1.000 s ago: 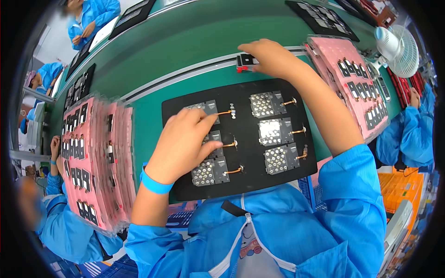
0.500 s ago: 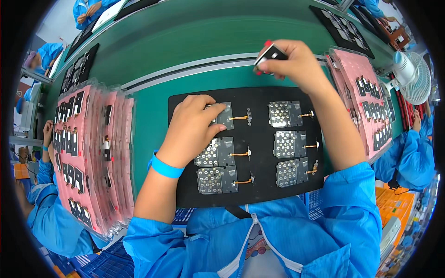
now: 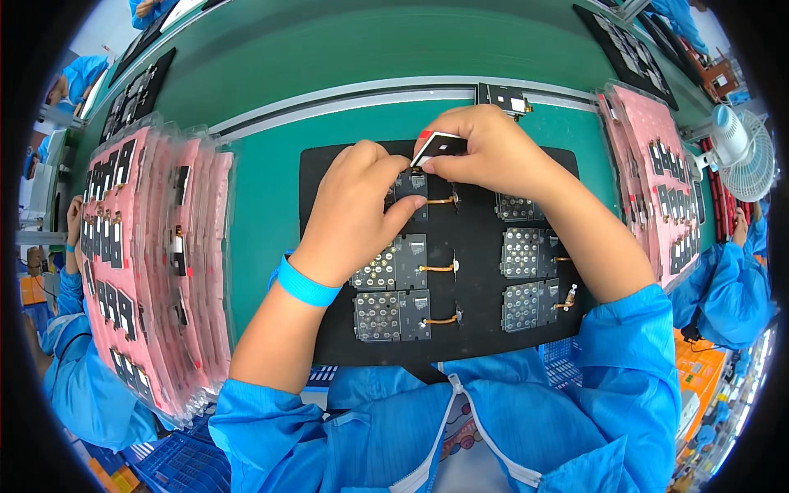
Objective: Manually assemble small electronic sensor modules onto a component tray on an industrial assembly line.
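Note:
A black mat point(image 3: 475, 296) lies before me with two columns of keypad circuit boards, each with an orange flex tail. My left hand point(image 3: 353, 201), with a blue wristband, is on the far-left keypad circuit board point(image 3: 411, 197), gripping it between thumb and fingers and partly covering it. My right hand point(image 3: 485, 148) pinches a small black display panel point(image 3: 444, 148) with a white edge and a red tab. The panel is tilted, its lower edge at the far edge of that board, near my left fingertips. Whether they touch is hidden. My right wrist partly covers the far-right board point(image 3: 516, 207).
Pink trays of black panels are stacked at the left point(image 3: 123, 263), with another pink tray stack point(image 3: 653, 181) at the right. More panels point(image 3: 503, 97) lie by the metal rail point(image 3: 345, 97). A white fan point(image 3: 740, 152) stands far right. Co-workers in blue sit on both sides.
My right hand has brought the display panel left and nearer, from by the rail to the far-left board. My left hand stays on that board. The view has shifted slightly.

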`<state>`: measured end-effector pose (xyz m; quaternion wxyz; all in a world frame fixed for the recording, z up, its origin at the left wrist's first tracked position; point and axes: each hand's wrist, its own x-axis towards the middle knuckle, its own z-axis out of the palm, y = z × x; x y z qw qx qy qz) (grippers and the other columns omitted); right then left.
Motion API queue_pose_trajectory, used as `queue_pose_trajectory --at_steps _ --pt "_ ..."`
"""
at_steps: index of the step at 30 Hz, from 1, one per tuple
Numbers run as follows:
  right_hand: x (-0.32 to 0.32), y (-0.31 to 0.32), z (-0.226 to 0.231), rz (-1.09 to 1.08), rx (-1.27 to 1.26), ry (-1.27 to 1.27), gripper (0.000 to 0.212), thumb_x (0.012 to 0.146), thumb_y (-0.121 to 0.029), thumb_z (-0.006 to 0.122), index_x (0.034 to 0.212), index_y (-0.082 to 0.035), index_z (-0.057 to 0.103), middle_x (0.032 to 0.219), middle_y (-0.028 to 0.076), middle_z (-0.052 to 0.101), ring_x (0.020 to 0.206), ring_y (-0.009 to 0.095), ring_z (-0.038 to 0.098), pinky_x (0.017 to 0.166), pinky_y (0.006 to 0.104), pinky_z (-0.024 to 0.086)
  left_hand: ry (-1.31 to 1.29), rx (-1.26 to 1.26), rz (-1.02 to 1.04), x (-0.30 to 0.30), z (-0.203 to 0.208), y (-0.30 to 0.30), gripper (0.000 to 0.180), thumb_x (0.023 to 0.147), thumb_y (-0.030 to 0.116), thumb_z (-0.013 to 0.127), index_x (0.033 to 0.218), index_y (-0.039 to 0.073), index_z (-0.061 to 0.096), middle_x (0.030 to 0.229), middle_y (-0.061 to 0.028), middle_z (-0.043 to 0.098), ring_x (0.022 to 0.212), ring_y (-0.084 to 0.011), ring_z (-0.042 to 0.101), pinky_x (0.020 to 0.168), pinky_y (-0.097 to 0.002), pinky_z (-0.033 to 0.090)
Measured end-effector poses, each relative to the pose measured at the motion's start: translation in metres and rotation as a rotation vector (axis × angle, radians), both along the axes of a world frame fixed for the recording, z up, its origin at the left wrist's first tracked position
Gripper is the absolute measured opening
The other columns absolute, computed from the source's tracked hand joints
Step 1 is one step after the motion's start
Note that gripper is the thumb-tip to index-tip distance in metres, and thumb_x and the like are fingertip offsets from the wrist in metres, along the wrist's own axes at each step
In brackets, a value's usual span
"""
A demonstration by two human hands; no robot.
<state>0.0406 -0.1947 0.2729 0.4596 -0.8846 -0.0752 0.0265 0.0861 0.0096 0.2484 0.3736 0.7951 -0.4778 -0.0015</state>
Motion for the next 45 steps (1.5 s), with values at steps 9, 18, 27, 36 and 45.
queue_pose_trajectory --at_steps 9,18,27,36,45 --pt "0.006 0.000 0.005 0.069 -0.096 -0.092 0.015 0.074 -0.008 0.070 0.087 0.001 0.068 0.074 0.009 0.063 0.065 0.018 0.059 0.061 0.0295 0.047 -0.018 -0.019 0.013 0.003 0.000 0.000 0.036 0.066 0.009 0.079 0.097 -0.001 0.063 0.086 -0.0121 0.053 0.082 -0.0311 0.053 0.071 -0.0401 0.045" --pt "0.020 0.002 0.032 0.188 -0.322 0.037 0.014 0.070 -0.007 0.068 0.082 0.002 0.068 0.070 0.013 0.062 0.064 0.023 0.061 0.060 0.0328 0.047 -0.025 0.005 0.017 0.005 0.006 -0.002 0.035 0.068 0.011 0.078 0.096 -0.002 0.063 0.089 -0.0139 0.058 0.086 -0.0327 0.055 0.075 -0.0400 0.045" --pt "0.027 -0.005 0.033 0.229 -0.271 0.035 0.012 0.071 -0.009 0.067 0.077 0.001 0.066 0.062 0.009 0.059 0.055 0.015 0.055 0.051 0.0292 0.043 -0.073 -0.007 -0.020 0.009 0.008 -0.006 0.032 0.069 0.013 0.077 0.095 0.001 0.063 0.084 -0.0115 0.060 0.082 -0.0317 0.055 0.074 -0.0408 0.045" --pt "0.021 -0.003 0.028 0.198 -0.182 0.035 0.014 0.072 -0.011 0.069 0.077 0.002 0.065 0.058 0.007 0.057 0.052 0.012 0.052 0.049 0.0283 0.041 -0.039 -0.039 -0.005 0.009 0.006 -0.006 0.031 0.069 0.014 0.078 0.094 0.000 0.064 0.081 -0.0121 0.059 0.080 -0.0318 0.055 0.072 -0.0407 0.045" --pt "0.025 -0.008 0.026 0.162 -0.216 0.079 0.015 0.071 -0.011 0.069 0.077 0.002 0.065 0.060 0.007 0.059 0.054 0.012 0.053 0.051 0.0283 0.043 0.011 -0.013 -0.004 0.008 0.006 -0.007 0.033 0.067 0.012 0.080 0.092 -0.002 0.063 0.083 -0.0130 0.059 0.082 -0.0315 0.055 0.072 -0.0396 0.044"
